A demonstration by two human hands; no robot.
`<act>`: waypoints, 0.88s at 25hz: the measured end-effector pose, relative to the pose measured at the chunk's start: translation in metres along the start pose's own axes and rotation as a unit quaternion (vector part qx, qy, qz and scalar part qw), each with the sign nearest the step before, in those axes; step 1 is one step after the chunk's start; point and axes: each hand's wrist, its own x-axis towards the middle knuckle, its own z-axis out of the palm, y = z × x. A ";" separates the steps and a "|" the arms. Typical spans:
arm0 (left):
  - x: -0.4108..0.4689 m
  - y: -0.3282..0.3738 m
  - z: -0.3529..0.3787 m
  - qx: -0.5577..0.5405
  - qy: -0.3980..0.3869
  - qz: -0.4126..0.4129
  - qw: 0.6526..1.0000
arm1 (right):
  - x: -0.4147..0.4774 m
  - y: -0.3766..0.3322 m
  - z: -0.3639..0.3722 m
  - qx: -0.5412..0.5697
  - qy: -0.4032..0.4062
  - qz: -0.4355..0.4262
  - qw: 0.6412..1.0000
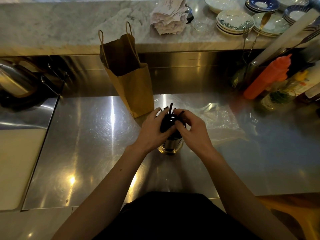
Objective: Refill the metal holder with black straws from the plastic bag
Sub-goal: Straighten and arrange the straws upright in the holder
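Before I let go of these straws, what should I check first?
1. Metal holder upright on the counter: ok.
2. Black straws bundled over the holder's mouth: ok.
3. Straw tops level: not ok, a few stick up above the bundle.
4. Left hand and right hand both grip the bundle: ok.
5. Plastic bag emptied: cannot tell.
6. Paper bag apart from the holder: ok.

This looks like a café or restaurant service counter: a stainless steel worktop, stacked plates and a heap of paper slips on the marble ledge, an orange squeeze bottle, and a metal holder of black straws.
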 end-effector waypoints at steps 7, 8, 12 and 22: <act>0.000 0.026 -0.021 -0.062 0.149 0.097 0.982 | -0.005 0.007 -0.012 0.005 0.055 0.015 0.998; 0.002 0.026 -0.023 -0.020 0.130 0.113 0.985 | -0.007 0.010 -0.012 -0.003 0.036 0.017 0.999; 0.002 0.017 -0.018 0.125 -0.026 0.097 0.987 | -0.010 0.011 -0.006 -0.053 -0.008 0.003 0.999; -0.011 -0.008 -0.032 -0.178 0.099 -0.114 0.972 | 0.005 0.007 -0.004 -0.177 0.006 0.049 0.983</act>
